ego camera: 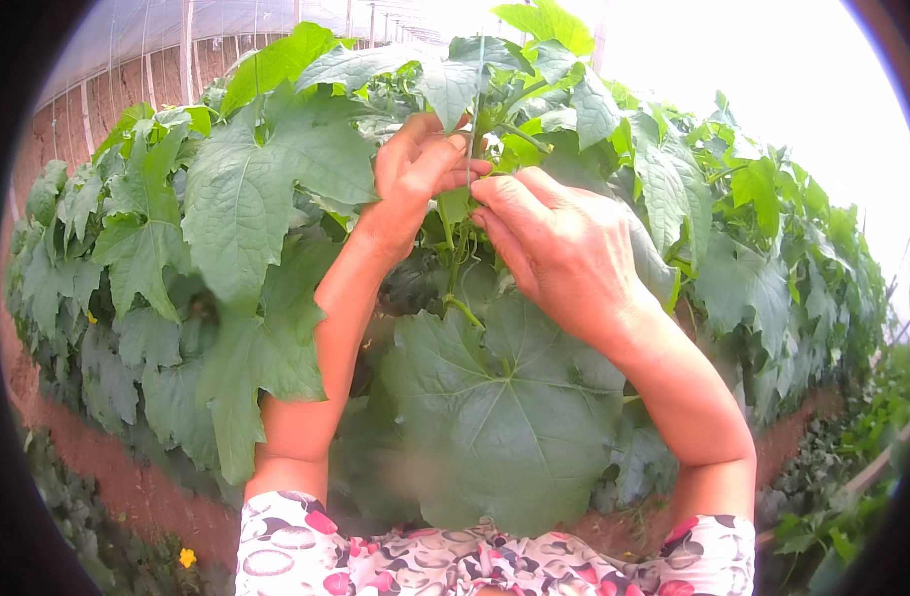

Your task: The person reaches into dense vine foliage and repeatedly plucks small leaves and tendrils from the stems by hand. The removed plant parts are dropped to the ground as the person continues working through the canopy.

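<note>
A thin pale string [475, 97] hangs down along a climbing vine stem [484, 119] with broad lobed leaves. My left hand [417, 167] is curled around the stem just below its upper leaves, and one fingertip passes behind the string. My right hand [566, 238] comes from the right, its thumb and forefinger pinched together at the string's lower end. The exact grip of both hands is partly hidden by fingers and foliage. Below them, thin tendrils and a leaf stalk [466, 309] show, and a large green leaf [507, 402] spreads between my forearms.
Dense leafy vines [752, 276] stand on both sides. Another big leaf [257, 164] overlaps my left forearm's side. Bare reddish soil [149, 492] runs below, with a yellow flower [187, 557] low at left. Poles [187, 52] and hanging strings stand before an earthen wall [127, 86].
</note>
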The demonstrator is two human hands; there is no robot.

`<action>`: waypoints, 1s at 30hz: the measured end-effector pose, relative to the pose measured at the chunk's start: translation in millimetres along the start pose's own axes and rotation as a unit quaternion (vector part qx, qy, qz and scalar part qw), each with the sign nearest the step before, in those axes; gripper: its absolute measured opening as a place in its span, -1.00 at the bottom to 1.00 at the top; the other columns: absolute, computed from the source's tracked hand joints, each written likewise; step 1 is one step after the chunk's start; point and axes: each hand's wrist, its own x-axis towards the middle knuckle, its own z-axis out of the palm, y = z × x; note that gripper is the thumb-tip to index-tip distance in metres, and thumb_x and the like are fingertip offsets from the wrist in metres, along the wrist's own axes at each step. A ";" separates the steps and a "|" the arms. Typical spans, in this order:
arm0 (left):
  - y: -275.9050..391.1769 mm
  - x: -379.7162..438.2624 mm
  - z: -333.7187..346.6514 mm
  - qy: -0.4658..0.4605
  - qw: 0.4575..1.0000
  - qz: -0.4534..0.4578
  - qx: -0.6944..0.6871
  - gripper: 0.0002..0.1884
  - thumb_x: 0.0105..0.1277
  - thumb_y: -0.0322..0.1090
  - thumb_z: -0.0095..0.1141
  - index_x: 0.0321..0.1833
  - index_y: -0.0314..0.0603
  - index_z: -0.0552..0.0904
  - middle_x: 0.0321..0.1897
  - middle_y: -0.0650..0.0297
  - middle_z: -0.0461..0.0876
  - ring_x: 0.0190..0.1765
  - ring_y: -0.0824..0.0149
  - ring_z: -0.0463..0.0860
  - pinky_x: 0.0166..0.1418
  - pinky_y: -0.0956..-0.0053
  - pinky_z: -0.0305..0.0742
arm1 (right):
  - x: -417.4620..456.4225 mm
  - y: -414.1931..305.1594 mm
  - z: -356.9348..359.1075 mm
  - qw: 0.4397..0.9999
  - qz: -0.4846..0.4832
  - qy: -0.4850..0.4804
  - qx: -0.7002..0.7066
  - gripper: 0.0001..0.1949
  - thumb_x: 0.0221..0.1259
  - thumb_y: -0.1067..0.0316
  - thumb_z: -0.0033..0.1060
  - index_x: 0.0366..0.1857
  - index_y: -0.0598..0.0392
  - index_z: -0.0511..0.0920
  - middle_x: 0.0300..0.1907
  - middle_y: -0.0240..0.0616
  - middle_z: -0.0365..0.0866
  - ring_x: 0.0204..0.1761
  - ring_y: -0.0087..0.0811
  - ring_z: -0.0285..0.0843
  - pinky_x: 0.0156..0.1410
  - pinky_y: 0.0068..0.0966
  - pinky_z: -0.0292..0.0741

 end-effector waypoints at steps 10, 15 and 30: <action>-11.3 -1.9 0.5 0.080 0.995 0.052 0.024 -0.57 0.27 -0.48 -0.02 0.17 -0.40 0.20 -0.15 -0.04 0.58 -0.22 0.28 0.65 -0.12 0.48 0.56 | 9.8 21.9 18.9 0.935 0.166 -0.174 0.260 -0.89 0.08 0.38 0.09 -0.36 0.15 0.57 -0.41 -0.18 0.61 -0.43 -0.22 0.57 -0.28 -0.38 0.46; -3.6 -8.2 -0.5 0.137 0.984 0.092 0.073 -0.69 0.33 -0.41 0.00 0.05 -0.31 0.26 -0.27 0.10 0.63 -0.40 0.43 0.62 -0.29 0.61 0.51 | 22.0 49.2 15.9 0.798 0.301 -0.222 0.473 -0.84 0.08 0.34 0.25 -0.33 0.18 0.57 -0.43 -0.34 0.56 -0.38 -0.55 0.48 -0.22 -0.58 0.42; 5.4 -11.8 -8.5 0.057 0.992 0.049 0.098 -0.73 0.20 -0.40 0.20 -0.06 -0.31 0.53 -0.24 0.29 0.62 -0.34 0.48 0.60 -0.24 0.60 0.48 | 74.4 71.8 39.4 0.733 0.284 -0.140 0.602 -0.68 0.17 0.34 0.20 -0.09 0.07 0.29 -0.10 -0.18 0.52 0.00 -0.35 0.54 0.32 -0.34 0.39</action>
